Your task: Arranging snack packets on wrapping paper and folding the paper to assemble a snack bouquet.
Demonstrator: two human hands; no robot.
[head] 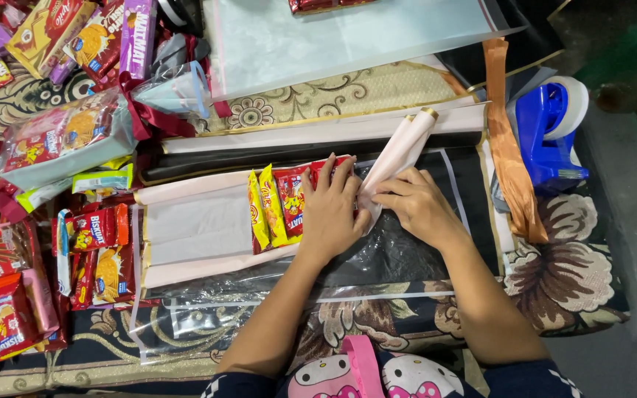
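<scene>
Here the patterned floor mat (569,273) carries a clear plastic sheet (399,258) with pale pink wrapping paper (200,228) spread across its middle. On the paper's right end lies a row of snack packets (278,203), pinned flat by the left hand (331,210), fingers together, so they cannot slide. The right hand (418,206) pinches the pink paper fold (399,151) beside them, keeping it creased. A blue tape dispenser (547,129) waits near the mat's right edge.

red and yellow snack packets (278,206) centre, under left hand (331,215) | heap of snack packs (53,147) left, red, purple, orange
</scene>
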